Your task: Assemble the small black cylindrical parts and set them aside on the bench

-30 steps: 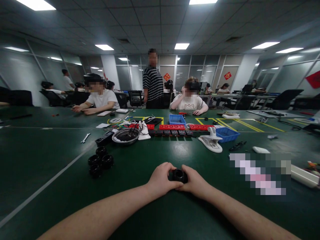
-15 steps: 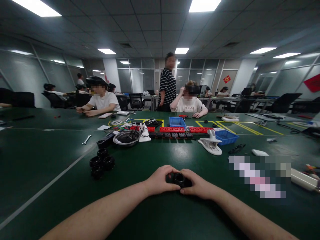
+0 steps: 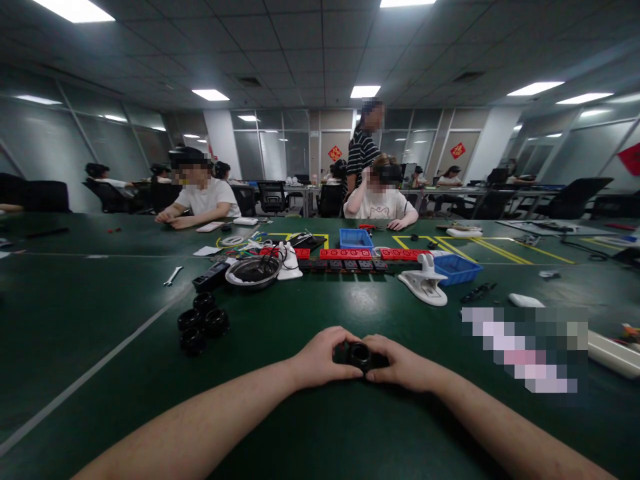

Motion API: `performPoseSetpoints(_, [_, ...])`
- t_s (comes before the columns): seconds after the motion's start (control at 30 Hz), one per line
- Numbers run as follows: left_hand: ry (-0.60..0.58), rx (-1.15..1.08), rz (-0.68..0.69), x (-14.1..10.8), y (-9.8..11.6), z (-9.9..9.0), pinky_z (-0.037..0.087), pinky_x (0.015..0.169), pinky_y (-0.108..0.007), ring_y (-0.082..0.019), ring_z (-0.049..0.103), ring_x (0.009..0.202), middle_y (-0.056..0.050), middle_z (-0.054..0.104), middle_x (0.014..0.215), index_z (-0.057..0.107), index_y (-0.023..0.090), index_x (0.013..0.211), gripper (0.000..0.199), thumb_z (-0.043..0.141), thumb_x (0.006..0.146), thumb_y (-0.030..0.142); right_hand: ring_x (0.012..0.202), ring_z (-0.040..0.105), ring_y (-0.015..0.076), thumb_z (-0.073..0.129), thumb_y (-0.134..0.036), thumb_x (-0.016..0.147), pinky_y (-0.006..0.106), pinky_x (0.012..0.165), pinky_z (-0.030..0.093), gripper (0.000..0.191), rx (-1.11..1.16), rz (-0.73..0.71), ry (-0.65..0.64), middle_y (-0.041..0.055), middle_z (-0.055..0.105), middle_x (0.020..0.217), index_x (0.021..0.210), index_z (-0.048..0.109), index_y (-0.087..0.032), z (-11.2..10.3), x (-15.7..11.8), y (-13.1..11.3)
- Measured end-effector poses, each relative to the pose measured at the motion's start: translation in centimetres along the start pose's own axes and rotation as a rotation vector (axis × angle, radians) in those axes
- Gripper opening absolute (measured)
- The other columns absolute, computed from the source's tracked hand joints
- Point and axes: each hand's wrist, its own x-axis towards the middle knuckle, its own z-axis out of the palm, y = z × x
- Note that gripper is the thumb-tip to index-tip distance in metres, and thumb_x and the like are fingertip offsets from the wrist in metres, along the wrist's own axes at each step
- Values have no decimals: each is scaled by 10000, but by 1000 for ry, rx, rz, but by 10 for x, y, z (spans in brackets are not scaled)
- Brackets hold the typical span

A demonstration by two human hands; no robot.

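A round black ring-shaped part is between my hands near the middle of the green table. My left hand curves round its left side, with fingertips and thumb at its edge. On the other side, my right hand has its fingers and thumb against the part. Something dark also shows inside the curl of each hand, too unclear to name. To the left, several similar black rings stand in a cluster.
Beyond my hands lie a white clip base, a blue tray, red strips, a round metal-rimmed dish and a wrench. A long beige object lies at right. Two people sit across the table.
The view has shifted slightly. Both hands remain around the black part, my right fingers slightly repositioned. The standing person in a striped shirt has moved right, behind the seated person.
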Motion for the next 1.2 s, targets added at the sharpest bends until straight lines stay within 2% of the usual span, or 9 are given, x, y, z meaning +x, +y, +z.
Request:
performPoseSetpoints(0.17, [24,47,19,0,2,-1,378,733,-275,-181,481,851,-20,540,893,545,187,957,358,655,644,322,850,465,178,589,-245,692,292,751,365,211,4,24,14,20,502,877,879,555,-153,-1,0,1])
performPoseSetpoints(0.33, [42,30,-62,0,4,3,395,662,-251,-163,486,771,-15,521,855,548,184,930,357,662,629,337,705,466,150,671,-271,589,234,593,357,266,-62,176,113,-8,494,746,765,516,-146,8,3,0])
performPoseSetpoints(0.43, [124,58,-145,0,6,8,392,642,-253,-165,483,752,-12,516,832,548,180,875,355,680,596,354,645,459,149,687,-369,546,228,537,325,339,-239,286,245,1,502,707,706,478,-156,20,7,-4])
performPoseSetpoints(0.57, [188,83,-176,0,5,10,390,644,-259,-171,483,768,-12,518,842,542,182,858,336,675,600,350,664,479,183,582,-498,630,280,589,320,359,-498,351,351,44,540,705,707,496,-159,31,8,-11])
performPoseSetpoints(0.63, [156,73,-148,1,3,8,392,643,-255,-166,483,761,-10,517,839,543,184,877,336,669,611,346,721,487,206,582,-528,615,304,632,332,403,-514,319,342,56,547,761,766,517,-160,30,7,-13])
performPoseSetpoints(0.7, [103,61,-98,1,0,5,394,643,-247,-157,484,751,-7,516,833,545,187,914,350,665,622,339,811,478,222,634,-509,569,320,690,347,498,-440,234,304,61,537,873,913,516,-169,26,5,-13])
performPoseSetpoints(0.8, [26,53,-26,2,-3,-1,395,663,-244,-154,490,769,-6,522,854,543,197,971,377,658,641,340,895,449,218,678,-420,558,332,772,352,589,-285,117,178,56,503,981,1058,474,-185,16,1,-11])
performPoseSetpoints(0.97, [-13,37,45,1,-4,-3,384,753,-272,-175,487,869,-15,540,913,545,206,970,381,669,635,338,881,453,192,613,-296,671,317,787,363,294,-114,56,16,39,503,920,929,552,-168,3,-1,-6])
performPoseSetpoints(1.2, [-16,37,58,1,-1,-2,375,795,-302,-188,480,900,-24,546,954,527,214,1001,396,662,644,320,862,456,189,606,-285,681,318,785,364,248,-86,40,16,37,506,908,889,556,-158,2,0,-2])
